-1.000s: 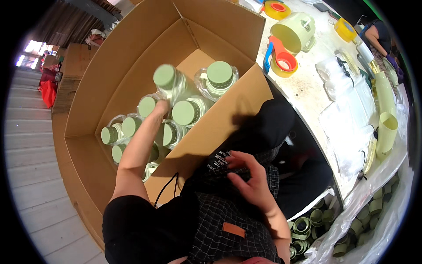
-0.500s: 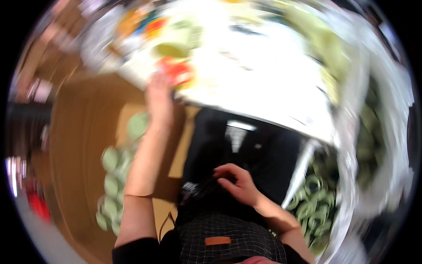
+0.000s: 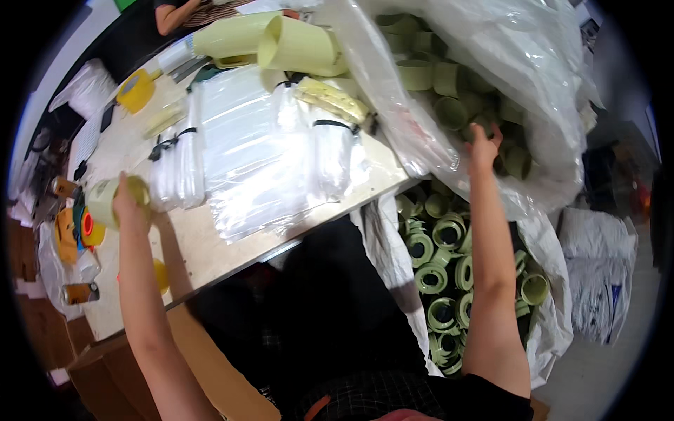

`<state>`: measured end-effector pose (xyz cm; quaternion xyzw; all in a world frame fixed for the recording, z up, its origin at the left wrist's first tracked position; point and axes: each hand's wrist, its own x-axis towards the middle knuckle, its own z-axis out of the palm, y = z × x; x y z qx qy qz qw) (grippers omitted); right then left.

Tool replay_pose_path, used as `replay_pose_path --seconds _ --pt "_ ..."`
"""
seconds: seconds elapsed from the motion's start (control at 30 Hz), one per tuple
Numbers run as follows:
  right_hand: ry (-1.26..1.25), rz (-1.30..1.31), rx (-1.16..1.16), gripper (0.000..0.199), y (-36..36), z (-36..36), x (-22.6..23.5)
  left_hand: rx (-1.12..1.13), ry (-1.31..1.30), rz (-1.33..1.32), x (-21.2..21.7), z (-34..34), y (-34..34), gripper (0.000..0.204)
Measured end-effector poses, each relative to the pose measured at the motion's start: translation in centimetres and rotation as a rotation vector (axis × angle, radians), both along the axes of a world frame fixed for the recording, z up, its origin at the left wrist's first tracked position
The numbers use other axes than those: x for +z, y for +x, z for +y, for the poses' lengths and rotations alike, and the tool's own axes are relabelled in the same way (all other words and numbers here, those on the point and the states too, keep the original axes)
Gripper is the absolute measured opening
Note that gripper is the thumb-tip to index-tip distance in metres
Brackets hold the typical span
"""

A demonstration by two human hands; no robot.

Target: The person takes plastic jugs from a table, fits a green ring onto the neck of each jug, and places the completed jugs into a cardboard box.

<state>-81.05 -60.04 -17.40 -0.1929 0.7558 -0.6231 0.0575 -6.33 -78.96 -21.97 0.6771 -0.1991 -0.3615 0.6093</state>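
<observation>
My left hand (image 3: 126, 205) is closed on the rim of a pale green plastic cylinder (image 3: 104, 202), which is at the left part of the table. My right hand (image 3: 483, 149) reaches into a large clear plastic bag (image 3: 421, 144) at the right. Its visible fingers are apart, against pale green pipe sleeves (image 3: 449, 112) heaped in the bag; the fingertips are partly hidden among them. Below that bag, a white woven sack (image 3: 551, 309) holds many pale green ring-shaped fittings (image 3: 442, 313).
Clear plastic sleeves (image 3: 256, 154) lie mid-table between tied bundles. Larger pale green pipe pieces (image 3: 298, 45) lie at the far edge. Yellow tape (image 3: 135, 92) and a can (image 3: 81, 293) are at the left. A cardboard box (image 3: 210, 365) stands below the table; another person's arm (image 3: 172, 15) shows beyond.
The view has swung toward the right. My left hand has gone from near a red-orange item to the pale green cylinder. My right hand has moved from my lap into the clear bag.
</observation>
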Motion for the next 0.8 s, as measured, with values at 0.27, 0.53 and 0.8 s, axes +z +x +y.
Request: replay_pose_path --seconds 0.27,0.53,0.8 --pt "-0.364 -0.204 0.02 0.042 -2.0 1.7 -3.3 0.185 -0.382 -0.145 7.2 7.9 -3.0 0.033" --pt "-0.467 -0.756 0.67 0.055 20.8 10.9 1.7 -0.224 -0.37 0.379 11.1 27.0 -11.7 0.039" --pt "-0.329 -0.328 1.236 0.058 30.1 12.8 4.4 -0.38 -0.118 0.479 11.0 36.3 -13.8 0.033"
